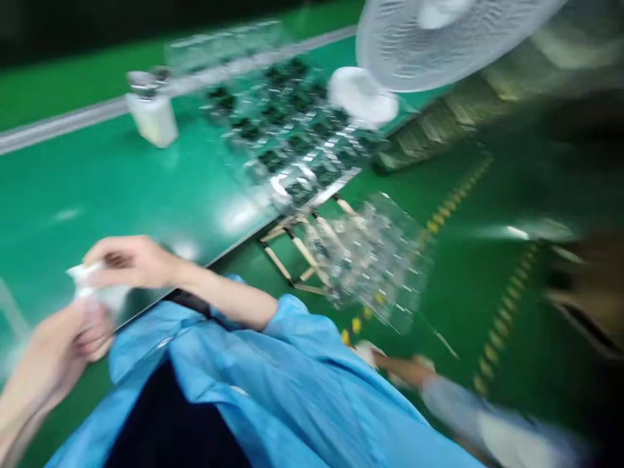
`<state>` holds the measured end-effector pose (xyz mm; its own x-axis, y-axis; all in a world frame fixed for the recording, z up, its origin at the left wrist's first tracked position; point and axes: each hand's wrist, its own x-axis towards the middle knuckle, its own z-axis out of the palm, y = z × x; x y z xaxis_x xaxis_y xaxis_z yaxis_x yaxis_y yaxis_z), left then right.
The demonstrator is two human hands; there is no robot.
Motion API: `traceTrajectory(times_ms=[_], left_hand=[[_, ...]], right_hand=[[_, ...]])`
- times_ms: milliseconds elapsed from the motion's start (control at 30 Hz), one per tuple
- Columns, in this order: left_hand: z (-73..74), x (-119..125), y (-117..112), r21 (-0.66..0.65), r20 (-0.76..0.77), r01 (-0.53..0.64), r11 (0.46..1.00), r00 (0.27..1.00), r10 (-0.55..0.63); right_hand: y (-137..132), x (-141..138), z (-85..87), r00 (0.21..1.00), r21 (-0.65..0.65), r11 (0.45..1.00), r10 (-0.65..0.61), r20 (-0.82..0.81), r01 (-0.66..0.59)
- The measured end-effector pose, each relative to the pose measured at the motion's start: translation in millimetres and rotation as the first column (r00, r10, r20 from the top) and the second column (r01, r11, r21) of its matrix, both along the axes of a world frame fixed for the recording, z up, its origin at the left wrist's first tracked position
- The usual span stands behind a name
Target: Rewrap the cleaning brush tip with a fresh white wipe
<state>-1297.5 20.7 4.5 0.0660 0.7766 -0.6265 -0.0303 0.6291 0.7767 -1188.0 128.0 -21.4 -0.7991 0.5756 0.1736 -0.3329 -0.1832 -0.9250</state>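
The picture is smeared by motion. My left hand (63, 344) and my right hand (129, 260) meet at the lower left, both pinched on a small white piece (92, 286), perhaps a cloth or wipe. They hover over the near edge of the green table (97, 188). My blue sleeve (292, 351) runs back from the right wrist.
A white bottle (153, 117) stands at the back of the table. Clear trays of dark circuit boards (292, 123) lie to the right of it, with more clear trays (375, 260) on a wooden rack beside the table. A white fan (439, 39) hangs above. Yellow-striped green floor (487, 286) lies right.
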Motion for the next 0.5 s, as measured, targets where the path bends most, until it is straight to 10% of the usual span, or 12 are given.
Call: traceTrajectory(times_ms=[200,333,500], left_hand=[[13.9,11.5,1.1,0.144,0.033,-0.215,0.966,0.977,0.212],[-1.8,16.0,4.9,0.179,-0.065,-0.309,0.934,0.944,0.324],[-48.4,11.9,31.2,0.235,-0.051,-0.334,0.913,0.933,0.355]], right_hand=[[27.0,5.4,-17.0,1.000,-0.044,0.999,0.002,0.017,-0.001],[39.2,16.2,6.9,0.988,0.238,0.971,-0.056,0.145,0.020],[112.2,42.9,86.4,0.894,0.698,0.669,-0.439,0.094,0.255]])
